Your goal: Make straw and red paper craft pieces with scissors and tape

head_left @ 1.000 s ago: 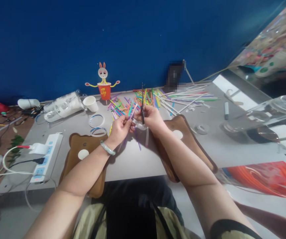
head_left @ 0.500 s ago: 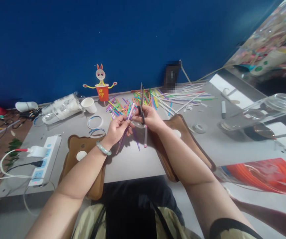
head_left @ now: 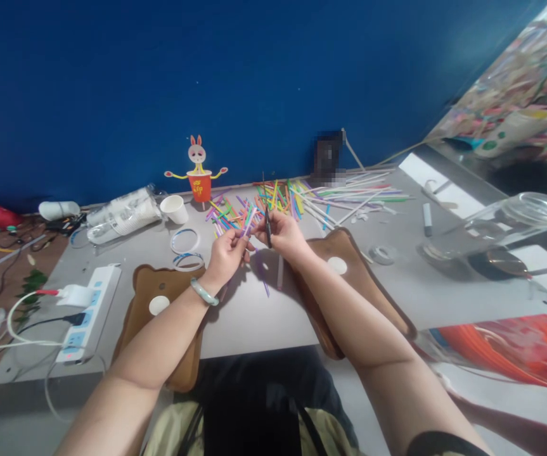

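Because the left hand (head_left: 225, 256) pinches a thin purple straw (head_left: 246, 232) between narrow fingers, near the straw pile (head_left: 296, 196) on the bench (head_left: 254, 323), a steady hold suits, fingertips clear of the scissors (head_left: 268, 228) gripped by the right hand (head_left: 286, 235).

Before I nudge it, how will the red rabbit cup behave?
The red cup looks like thin paper: probably light, easily dented. The rabbit head rises above its rim, so it may tip. The thin yellow arms likely flex.
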{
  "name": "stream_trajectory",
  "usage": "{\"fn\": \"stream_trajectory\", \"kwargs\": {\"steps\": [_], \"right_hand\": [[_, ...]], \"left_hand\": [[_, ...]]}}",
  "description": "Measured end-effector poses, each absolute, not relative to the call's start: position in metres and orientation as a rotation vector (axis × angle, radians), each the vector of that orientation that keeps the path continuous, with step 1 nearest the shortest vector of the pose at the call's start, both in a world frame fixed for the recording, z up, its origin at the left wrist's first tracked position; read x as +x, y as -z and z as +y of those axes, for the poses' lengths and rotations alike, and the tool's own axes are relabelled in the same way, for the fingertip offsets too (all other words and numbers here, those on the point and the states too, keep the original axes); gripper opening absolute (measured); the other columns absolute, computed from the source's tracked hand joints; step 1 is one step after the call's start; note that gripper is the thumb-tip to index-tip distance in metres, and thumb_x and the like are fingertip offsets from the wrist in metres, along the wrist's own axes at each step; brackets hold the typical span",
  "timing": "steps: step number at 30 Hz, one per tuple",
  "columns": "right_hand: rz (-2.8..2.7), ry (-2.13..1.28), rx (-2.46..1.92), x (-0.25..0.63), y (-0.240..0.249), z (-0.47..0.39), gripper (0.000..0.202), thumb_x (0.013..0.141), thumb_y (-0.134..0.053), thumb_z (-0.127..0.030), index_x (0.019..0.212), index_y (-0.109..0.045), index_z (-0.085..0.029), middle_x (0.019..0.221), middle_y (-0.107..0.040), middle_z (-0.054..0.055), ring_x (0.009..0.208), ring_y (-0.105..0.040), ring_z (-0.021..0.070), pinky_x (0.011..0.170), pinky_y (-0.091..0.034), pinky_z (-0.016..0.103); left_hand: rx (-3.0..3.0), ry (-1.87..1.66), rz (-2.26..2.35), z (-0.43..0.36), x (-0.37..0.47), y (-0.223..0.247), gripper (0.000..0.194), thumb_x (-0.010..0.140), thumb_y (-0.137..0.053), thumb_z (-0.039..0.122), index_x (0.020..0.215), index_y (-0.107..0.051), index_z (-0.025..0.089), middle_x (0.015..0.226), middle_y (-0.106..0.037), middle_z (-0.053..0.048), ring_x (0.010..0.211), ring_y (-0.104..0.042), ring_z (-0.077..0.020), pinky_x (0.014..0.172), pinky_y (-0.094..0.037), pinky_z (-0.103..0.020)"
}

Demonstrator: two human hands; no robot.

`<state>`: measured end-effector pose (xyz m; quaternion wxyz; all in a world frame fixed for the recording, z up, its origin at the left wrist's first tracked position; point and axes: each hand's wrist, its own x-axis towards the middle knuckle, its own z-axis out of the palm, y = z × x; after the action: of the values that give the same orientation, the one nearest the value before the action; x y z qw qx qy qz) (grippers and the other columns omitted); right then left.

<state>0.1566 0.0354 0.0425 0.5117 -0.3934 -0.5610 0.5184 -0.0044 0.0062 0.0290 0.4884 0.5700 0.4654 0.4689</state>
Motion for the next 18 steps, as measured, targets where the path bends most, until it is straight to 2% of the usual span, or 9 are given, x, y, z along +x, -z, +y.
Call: {"fn": "stream_trajectory", "kwargs": {"steps": [3,6,9,18], "right_hand": [[-1.318,-1.199,-0.965,0.152,-0.041,0.033,0.038,0.056,-0.084,-0.031,0.071,-0.05,-0.02,0.066,-0.062,-0.002,0.064,-0.06,0.0138,0.063,-0.047,0.027],[-1.299,-1.15,-0.973,0.148,-0.041,0.03,0.037,0.057,-0.084,-0.031,0.07,-0.051,-0.02,0.067,-0.061,-0.002,0.064,-0.058,0.0133,0.063,-0.047,0.027],[-1.279,-1.103,-0.992,0.145,-0.041,0.027,0.036,0.058,-0.084,-0.034,0.07,-0.054,-0.02,0.067,-0.061,-0.002,0.063,-0.056,0.0126,0.061,-0.045,0.026],[-1.153,-1.117,-0.99,0.141,-0.042,0.022,0.041,0.058,-0.085,-0.043,0.071,-0.055,-0.019,0.065,-0.057,-0.003,0.059,-0.051,0.0107,0.056,-0.042,0.025]], "left_hand": [[1.632,-1.157,1.237,0.005,-0.008,-0.028,0.031,0.092,-0.054,0.045,0.097,-0.062,0.016,0.075,-0.068,-0.003,0.054,-0.059,-0.0098,0.052,-0.045,-0.02],[1.961,-1.143,1.34,0.003,-0.01,-0.028,0.03,0.096,-0.047,0.039,0.108,-0.065,0.017,0.087,-0.071,-0.008,0.074,-0.067,-0.0166,0.07,-0.05,-0.026],[2.182,-1.139,1.4,0.004,-0.01,-0.024,0.035,0.097,-0.043,0.034,0.122,-0.062,0.017,0.103,-0.071,-0.013,0.094,-0.068,-0.023,0.085,-0.05,-0.033],[2.503,-1.013,1.515,0.004,-0.008,-0.012,0.048,0.096,-0.036,0.015,0.143,-0.046,0.014,0.116,-0.067,-0.018,0.109,-0.064,-0.0263,0.095,-0.049,-0.04]]}}
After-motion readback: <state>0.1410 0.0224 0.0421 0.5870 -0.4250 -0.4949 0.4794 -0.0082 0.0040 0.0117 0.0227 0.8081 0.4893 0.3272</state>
